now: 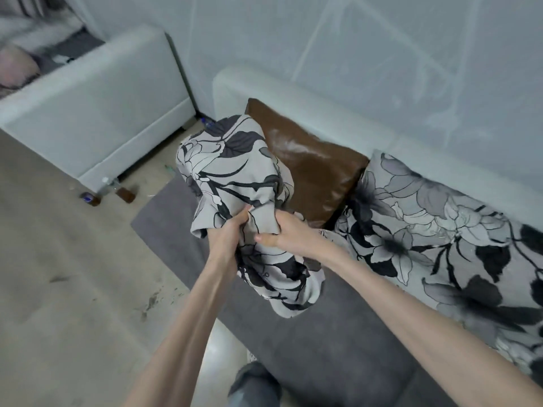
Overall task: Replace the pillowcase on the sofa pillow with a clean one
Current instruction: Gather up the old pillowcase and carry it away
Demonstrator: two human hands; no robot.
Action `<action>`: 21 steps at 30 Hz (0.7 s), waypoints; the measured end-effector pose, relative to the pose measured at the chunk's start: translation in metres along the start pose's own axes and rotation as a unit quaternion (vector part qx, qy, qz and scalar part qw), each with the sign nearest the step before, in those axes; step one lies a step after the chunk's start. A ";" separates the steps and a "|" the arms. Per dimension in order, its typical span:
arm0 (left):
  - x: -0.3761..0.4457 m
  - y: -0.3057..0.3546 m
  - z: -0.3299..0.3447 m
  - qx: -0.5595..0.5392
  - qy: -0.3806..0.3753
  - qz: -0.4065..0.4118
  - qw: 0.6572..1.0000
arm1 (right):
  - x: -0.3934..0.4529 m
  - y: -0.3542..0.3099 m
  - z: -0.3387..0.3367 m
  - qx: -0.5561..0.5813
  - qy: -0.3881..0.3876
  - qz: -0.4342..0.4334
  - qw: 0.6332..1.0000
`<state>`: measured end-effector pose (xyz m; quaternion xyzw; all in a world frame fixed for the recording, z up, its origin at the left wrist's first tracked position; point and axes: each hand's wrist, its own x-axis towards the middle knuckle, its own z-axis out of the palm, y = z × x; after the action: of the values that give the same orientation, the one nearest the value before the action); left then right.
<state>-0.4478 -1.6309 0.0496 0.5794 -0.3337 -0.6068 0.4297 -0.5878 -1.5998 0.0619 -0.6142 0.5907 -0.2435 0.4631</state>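
We are holding a grey pillow in a floral pillowcase of black and pale leaves (235, 177) up in the middle of the view, above the dark grey seat of the sofa (323, 348). Our left hand (226, 233) is gripping the bunched cloth at the pillow's lower part, its fingers (244, 211) curled into a fold. Our right hand (289, 233) is sitting just beside it at 3 o'clock, its thumb (266, 239) pressing on the fabric and the other fingers wrapping round a gathered edge, so both hands are clamped on the same cover. The loose end of the cover is hanging below the hands toward 6 o'clock, over the seat.

At 2 o'clock from the held pillow, touching it from behind, a glossy brown leather cushion (317, 165) is leaning against the pale grey sofa back (293, 104). At 4 o'clock from the hands a second large floral cushion in the same grey and black print (440, 236) is lying along the seat, its near corner just beside the brown one.

At 10 o'clock a second pale grey sofa (97, 118) is standing on the beige floor (58, 274), with a few small dark bottles (126, 193) by its foot; they are too blurred for us to read.
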 end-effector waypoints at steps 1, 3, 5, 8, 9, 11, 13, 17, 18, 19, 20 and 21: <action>-0.017 0.009 0.007 0.009 0.008 0.032 0.999 | -0.016 -0.007 -0.008 -0.010 0.001 -0.005 1.000; -0.048 0.024 0.020 0.035 0.015 0.074 0.997 | -0.048 -0.019 -0.023 -0.034 0.011 -0.013 0.999; -0.078 0.039 0.031 0.051 0.017 0.103 0.993 | -0.078 -0.031 -0.040 -0.055 0.018 -0.019 0.998; -0.115 0.058 0.045 0.053 0.029 0.123 0.991 | -0.119 -0.053 -0.074 -0.123 0.044 -0.048 0.990; -0.126 0.063 0.049 0.048 0.035 0.124 0.991 | -0.132 -0.060 -0.086 -0.156 0.063 -0.054 0.984; -0.145 0.073 0.054 0.041 0.047 0.136 0.989 | -0.156 -0.070 -0.110 -0.218 0.128 -0.068 0.965; -0.164 0.083 0.057 0.060 0.059 0.179 0.980 | -0.179 -0.077 -0.128 -0.234 0.187 -0.086 0.950; -0.194 0.101 0.059 0.149 0.093 0.261 0.949 | -0.211 -0.092 -0.142 -0.272 0.184 -0.132 0.935; -0.200 0.104 0.057 0.180 0.094 0.282 0.938 | -0.215 -0.096 -0.144 -0.299 0.195 -0.135 0.925; -0.205 0.108 0.053 0.215 0.089 0.302 0.925 | -0.219 -0.100 -0.145 -0.321 0.212 -0.138 0.913; -0.211 0.111 0.048 0.249 0.077 0.322 0.910 | -0.222 -0.105 -0.147 -0.339 0.229 -0.142 0.901; -0.216 0.115 0.042 0.279 0.063 0.342 0.895 | -0.226 -0.110 -0.147 -0.360 0.240 -0.148 0.889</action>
<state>-0.4830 -1.4851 0.2480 0.5630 -0.6387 -0.2667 0.4516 -0.6988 -1.4407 0.2791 -0.7419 0.6332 -0.2199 0.0127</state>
